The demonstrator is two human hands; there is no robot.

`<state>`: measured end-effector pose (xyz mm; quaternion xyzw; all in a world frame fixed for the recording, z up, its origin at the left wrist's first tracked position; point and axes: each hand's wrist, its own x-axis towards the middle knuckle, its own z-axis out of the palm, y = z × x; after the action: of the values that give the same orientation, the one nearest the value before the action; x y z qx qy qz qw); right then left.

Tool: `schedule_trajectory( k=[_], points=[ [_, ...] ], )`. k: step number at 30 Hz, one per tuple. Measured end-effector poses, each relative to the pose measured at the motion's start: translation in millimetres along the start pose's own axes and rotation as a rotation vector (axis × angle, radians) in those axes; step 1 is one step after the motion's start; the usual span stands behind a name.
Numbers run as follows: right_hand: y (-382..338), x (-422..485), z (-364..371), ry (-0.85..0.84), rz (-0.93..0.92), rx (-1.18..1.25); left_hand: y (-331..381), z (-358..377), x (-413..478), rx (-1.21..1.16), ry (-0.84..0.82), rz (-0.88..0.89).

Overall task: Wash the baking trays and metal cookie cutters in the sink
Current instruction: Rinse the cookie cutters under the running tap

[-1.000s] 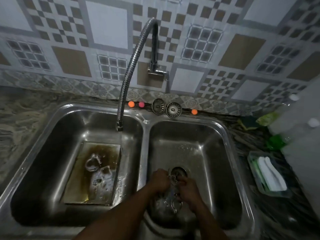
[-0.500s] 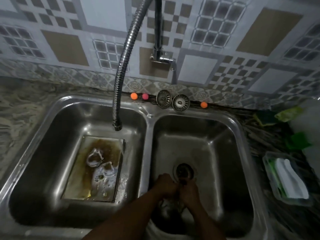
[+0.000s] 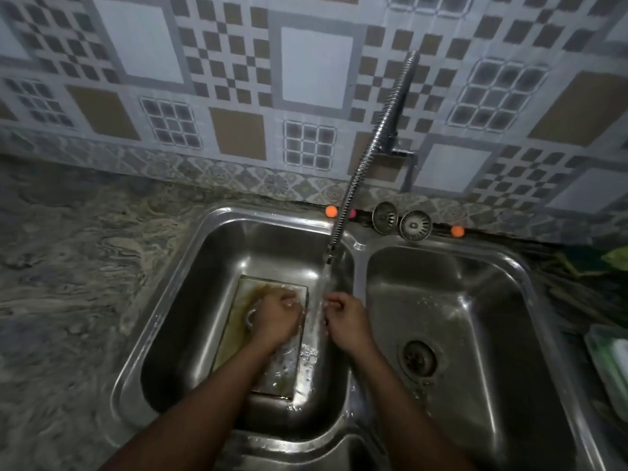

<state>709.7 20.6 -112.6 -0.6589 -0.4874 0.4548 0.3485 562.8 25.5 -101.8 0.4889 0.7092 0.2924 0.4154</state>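
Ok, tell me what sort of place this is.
Most likely a home kitchen: a double-basin steel sink set in a marbled stone counter, a flexible tap running water, patterned wall tiles, and a stained baking tray in the left basin.

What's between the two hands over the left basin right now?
In the head view, the tap's water stream falls between the left hand and right hand, above the baking tray's right edge.

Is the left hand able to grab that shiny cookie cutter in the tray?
Probably yes. The left hand is already over the baking tray, right beside the cookie cutter, and nothing lies between them. Whether the fingers already touch it cannot be seen.
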Motion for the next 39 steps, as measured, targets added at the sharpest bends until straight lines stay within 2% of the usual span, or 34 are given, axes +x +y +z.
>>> schedule_trajectory(
  k=[3,6,9,11,14,17,20,22,26,28,30,31,33,35,37,39],
  points=[
    [7.2,1.1,33.6,-0.134,0.004,-0.204,-32.9,-24.2,1.7,0.130,-0.046,-0.042],
    [21.1,1.5,67.1,-0.263,0.007,-0.332,-62.0,-30.9,6.5,0.238,-0.129,-0.001],
    [42.4,10.7,91.6,-0.275,0.069,-0.428,-101.1,-18.5,28.9,0.316,-0.273,-0.026],
    [53.0,13.5,101.3,-0.289,0.057,-0.576,-130.9,-1.0,47.2,0.376,-0.304,-0.066],
    [64.8,13.4,109.8,-0.326,0.025,-0.737,-105.4,-0.3,37.3,0.433,-0.277,-0.034],
    [63.9,10.4,108.0,-0.283,0.027,-0.612,-93.0,5.9,35.2,0.313,-0.194,-0.132],
    [34.5,1.4,85.8,-0.089,0.033,-0.286,-74.1,10.4,36.1,0.192,-0.180,-0.127],
    [20.5,-1.5,62.6,0.021,0.065,-0.127,-58.9,14.3,39.5,0.000,-0.186,-0.106],
    [14.0,0.4,32.4,0.126,0.054,-0.033,-20.6,20.9,38.0,-0.232,-0.150,0.026],
    [0.2,3.0,26.6,0.162,0.048,0.034,-6.9,22.4,35.1,-0.373,-0.133,-0.021],
    [-12.8,7.9,22.7,0.213,0.020,0.179,4.2,21.6,33.5,-0.653,-0.242,-0.175],
    [-19.4,10.7,21.9,0.238,0.030,0.279,10.1,19.1,31.9,-0.817,-0.351,-0.255],
    [-31.8,13.6,21.5,0.306,0.072,0.434,17.1,12.7,32.1,-0.992,-0.540,-0.377],
    [-37.1,14.9,22.0,0.384,0.077,0.422,20.3,8.7,32.2,-0.988,-0.646,-0.378],
    [-40.1,14.1,21.5,0.430,0.012,0.227,21.0,6.7,35.3,-0.899,-0.663,-0.341],
    [-37.8,13.9,19.2,0.432,-0.015,0.010,22.4,4.9,38.2,-0.780,-0.604,-0.314]
  ],
)
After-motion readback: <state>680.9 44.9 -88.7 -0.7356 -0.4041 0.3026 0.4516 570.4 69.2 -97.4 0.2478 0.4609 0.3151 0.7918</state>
